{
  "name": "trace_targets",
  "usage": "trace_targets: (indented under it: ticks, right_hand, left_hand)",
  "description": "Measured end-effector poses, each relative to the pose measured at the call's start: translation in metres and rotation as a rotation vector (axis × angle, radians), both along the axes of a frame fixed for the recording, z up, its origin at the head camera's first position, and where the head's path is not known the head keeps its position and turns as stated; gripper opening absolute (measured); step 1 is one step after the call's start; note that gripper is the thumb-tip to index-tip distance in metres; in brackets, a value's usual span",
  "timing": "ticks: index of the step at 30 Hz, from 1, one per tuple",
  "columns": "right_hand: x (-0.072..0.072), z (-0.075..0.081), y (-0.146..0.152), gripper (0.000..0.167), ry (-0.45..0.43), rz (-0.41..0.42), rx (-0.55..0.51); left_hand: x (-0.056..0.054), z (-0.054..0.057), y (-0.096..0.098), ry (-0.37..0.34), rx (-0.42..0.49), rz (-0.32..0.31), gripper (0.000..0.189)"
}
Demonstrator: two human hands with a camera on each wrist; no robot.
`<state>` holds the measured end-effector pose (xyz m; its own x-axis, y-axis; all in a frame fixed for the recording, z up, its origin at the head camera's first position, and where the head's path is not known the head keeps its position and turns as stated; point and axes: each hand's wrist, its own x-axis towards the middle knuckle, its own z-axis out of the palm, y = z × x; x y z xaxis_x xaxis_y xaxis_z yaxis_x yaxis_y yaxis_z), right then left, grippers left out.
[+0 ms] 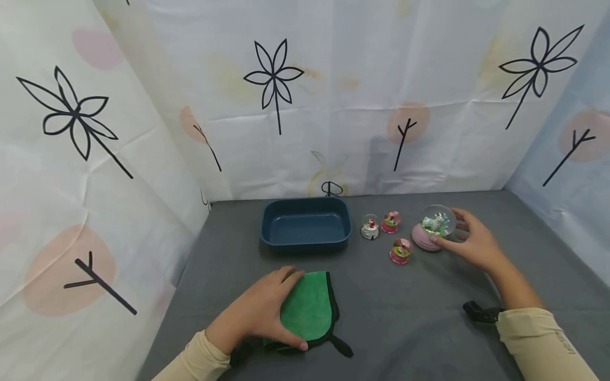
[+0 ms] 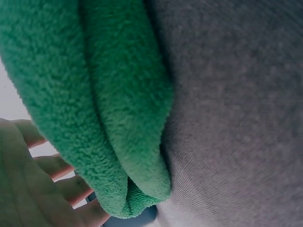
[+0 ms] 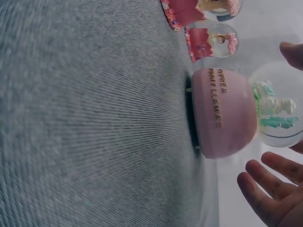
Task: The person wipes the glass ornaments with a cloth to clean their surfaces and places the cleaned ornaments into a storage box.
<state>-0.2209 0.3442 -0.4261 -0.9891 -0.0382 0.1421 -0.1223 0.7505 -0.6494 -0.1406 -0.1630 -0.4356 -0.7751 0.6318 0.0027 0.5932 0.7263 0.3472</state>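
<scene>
My left hand (image 1: 269,307) lies over the left part of a folded green cloth (image 1: 310,304) with black edging and a loop, its thumb at the near edge. In the left wrist view the fluffy cloth (image 2: 113,99) shows thick folds, with fairly straight fingers (image 2: 78,189) beside it. My right hand (image 1: 476,243) holds a large snow globe (image 1: 434,225) by its clear dome, thumb in front and index finger on the far right side. White and green figures sit inside. Its pink base (image 3: 225,113) bears raised lettering and leans slightly; whether it touches the table cannot be told.
A dark blue rectangular tray (image 1: 305,246) stands at the back. Small snow globes stand between it and the large one: a white one (image 1: 369,231) and two pink ones (image 1: 389,226). Grey cloth covers the table (image 1: 381,307); patterned white fabric (image 1: 333,132) hangs around it.
</scene>
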Motion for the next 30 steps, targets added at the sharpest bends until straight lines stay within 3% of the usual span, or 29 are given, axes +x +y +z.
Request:
trace_targets:
  ticks: [9,15,30]
  right_hand:
    - [-0.002,-0.002,0.001,0.107,-0.065,-0.013,0.027]
    - [-0.006,-0.005,0.002,0.106,-0.072,0.002,-0.010]
    - [-0.014,-0.014,0.004,0.097,-0.089,0.006,-0.006]
  left_hand:
    - [-0.001,-0.004,0.003,0.027,-0.036,-0.009,0.131]
    - [-0.003,-0.009,0.004,0.045,-0.084,-0.010,0.135]
    - [-0.003,-0.006,0.010,0.042,-0.140,-0.020,0.138]
